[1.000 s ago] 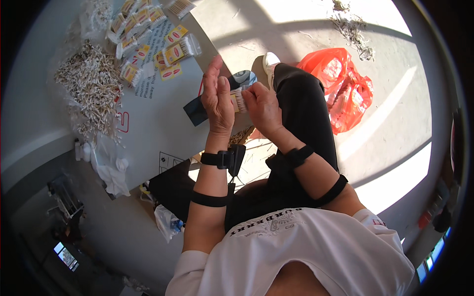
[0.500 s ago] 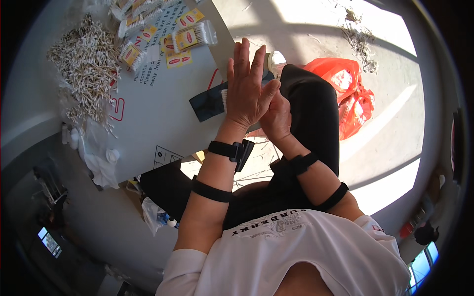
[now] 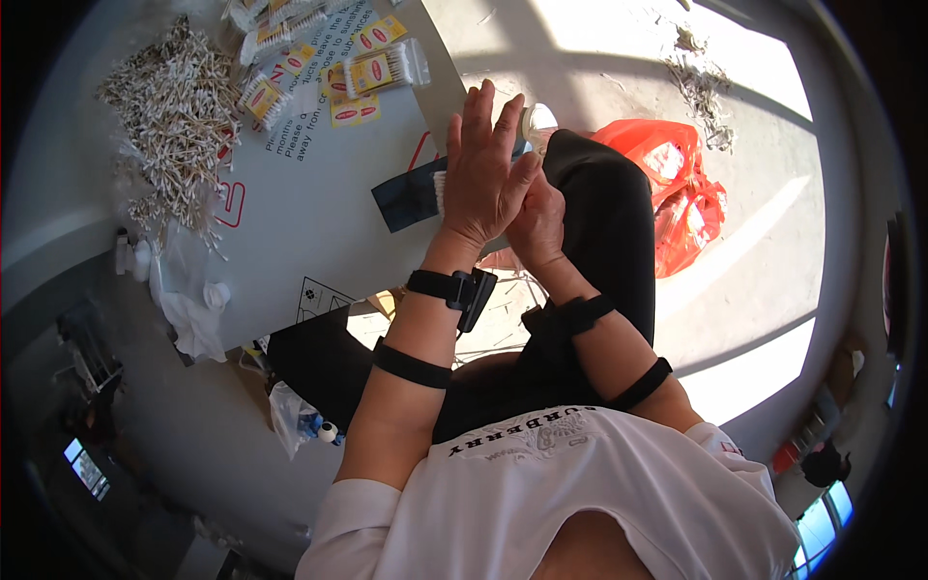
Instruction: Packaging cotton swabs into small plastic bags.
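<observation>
Packet labels, head view: yellow with red ovals, on clear cotton-swab packets (image 3: 377, 72) beyond and left of the left fingertips; yellow label cards (image 3: 356, 111) lie just beside.
Tabletop print: lines of dark lettering and red outlined marks on the grey table (image 3: 290, 237), left of the left fingers.
Shirt print: dark lettering and a grey emblem on the white shirt (image 3: 580, 493), well below all fingers.
Left hand (image 3: 481, 188): back upward, fingers straight, slightly spread, pointing away from the body; thumb overlapping the right hand.
Right hand (image 3: 537, 224): close against the left thumb, mostly covered; I cannot tell whether its fingers pinch anything.
Cotton swabs (image 3: 440, 191): white tips show below the left fingers, at that hand's left edge, over a dark sheet (image 3: 404, 203); the rest is hidden.
Swab pile (image 3: 179, 130): loose, well left of the left fingers.
Cut off: some packets, at the upper edge.
Hard to make out: dim objects far below-left of the fingers.
</observation>
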The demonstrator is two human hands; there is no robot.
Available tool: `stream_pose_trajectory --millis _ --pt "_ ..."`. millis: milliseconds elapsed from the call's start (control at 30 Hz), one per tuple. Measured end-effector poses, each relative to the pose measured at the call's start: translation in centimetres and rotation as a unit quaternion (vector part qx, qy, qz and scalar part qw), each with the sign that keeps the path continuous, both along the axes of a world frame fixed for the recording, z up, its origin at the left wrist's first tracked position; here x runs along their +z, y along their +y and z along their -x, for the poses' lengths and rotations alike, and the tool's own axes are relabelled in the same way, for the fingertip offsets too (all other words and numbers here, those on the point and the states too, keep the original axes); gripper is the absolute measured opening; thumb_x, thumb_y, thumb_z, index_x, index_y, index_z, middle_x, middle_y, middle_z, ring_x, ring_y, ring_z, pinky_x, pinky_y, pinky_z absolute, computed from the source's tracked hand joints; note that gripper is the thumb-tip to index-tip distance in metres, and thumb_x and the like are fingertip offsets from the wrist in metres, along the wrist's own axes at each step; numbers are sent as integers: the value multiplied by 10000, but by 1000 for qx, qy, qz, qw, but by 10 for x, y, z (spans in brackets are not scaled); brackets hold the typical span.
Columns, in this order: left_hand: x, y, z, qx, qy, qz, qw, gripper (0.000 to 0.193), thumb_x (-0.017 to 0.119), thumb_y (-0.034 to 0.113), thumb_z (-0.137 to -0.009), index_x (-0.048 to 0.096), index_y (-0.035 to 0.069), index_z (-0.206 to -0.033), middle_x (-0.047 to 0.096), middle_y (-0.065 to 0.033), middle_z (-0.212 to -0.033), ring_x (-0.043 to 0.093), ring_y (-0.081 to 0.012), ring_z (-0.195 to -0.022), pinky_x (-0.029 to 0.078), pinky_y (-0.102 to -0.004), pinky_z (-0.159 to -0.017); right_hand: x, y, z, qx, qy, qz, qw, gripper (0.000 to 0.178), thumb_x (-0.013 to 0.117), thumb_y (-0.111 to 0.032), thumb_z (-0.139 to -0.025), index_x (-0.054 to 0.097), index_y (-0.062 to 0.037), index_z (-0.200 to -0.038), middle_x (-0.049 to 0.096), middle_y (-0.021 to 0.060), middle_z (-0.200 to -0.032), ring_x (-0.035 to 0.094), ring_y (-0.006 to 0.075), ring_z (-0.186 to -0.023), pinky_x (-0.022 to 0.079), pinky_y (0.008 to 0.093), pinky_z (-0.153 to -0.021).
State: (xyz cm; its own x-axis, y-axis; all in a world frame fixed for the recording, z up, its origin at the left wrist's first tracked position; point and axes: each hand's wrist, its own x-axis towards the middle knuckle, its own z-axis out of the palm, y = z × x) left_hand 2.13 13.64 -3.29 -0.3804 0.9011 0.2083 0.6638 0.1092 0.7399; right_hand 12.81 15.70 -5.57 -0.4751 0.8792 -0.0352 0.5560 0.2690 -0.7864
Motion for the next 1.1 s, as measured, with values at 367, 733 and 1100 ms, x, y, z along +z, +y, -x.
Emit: stream_pose_trajectory --millis 367,733,1100 --pt "-7 9 -4 102 -232 -230 940 630 346 469 -1011 372 -28 -1397 357 -165 -1477 334 -268 -1375 245 -423 -1145 9 -1 4 -53 125 102 986 196 616 -199 -914 567 -39 -811 608 135 -733 600 316 -662 450 375 -587" --pt "-13 19 0 62 -66 -198 976 563 385 458 -1003 459 -17 -1297 440 -222 -1389 388 -389 -1325 311 -463 -1096 14 -2 8 -52 43 -10 998 203 607 -161 -901 501 -43 -773 582 196 -685 591 392 -656 445 431 -561" --pt "3 0 11 17 57 -43 997 562 383 464 -1002 472 30 -1347 487 -159 -1381 376 -336 -1347 249 -437 -1128 -1 -2 5 -38 68 -14 997 190 576 -180 -916 491 -54 -802 587 199 -708 591 414 -681 448 451 -573"
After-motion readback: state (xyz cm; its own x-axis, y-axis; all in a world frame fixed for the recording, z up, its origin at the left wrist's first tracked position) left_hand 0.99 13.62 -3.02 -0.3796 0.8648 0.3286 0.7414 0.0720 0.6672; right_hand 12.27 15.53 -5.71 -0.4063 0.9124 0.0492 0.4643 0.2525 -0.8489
